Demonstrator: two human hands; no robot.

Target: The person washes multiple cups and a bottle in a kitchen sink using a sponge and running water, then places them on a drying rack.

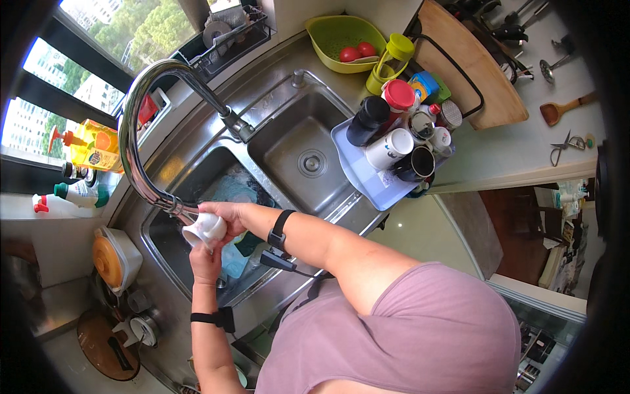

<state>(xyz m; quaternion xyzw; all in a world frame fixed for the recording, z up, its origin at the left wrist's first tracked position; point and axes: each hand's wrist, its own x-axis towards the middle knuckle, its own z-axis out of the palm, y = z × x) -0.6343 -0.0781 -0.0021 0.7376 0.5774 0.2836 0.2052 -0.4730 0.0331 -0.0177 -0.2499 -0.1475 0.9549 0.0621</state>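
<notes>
A white ceramic cup [201, 230] is tilted just below the tip of the chrome faucet [130, 123], over the left sink basin. My right hand [227, 216] grips its far side, while my left hand [206, 258] holds it from below; some of the fingers are hidden behind the cup. Beneath my hands, the left basin [172, 251] holds a light blue plastic item [234, 261] and other things partly covered by my arms. Whether water is running onto the cup is hard to tell.
Right of the right basin [290, 143], a pale blue tray [352, 165] carries several cups and bottles. A green colander [325, 49] holds tomatoes behind it. Soap bottles [101, 147] line the window ledge. An orange-lidded container [107, 261] stands at the left.
</notes>
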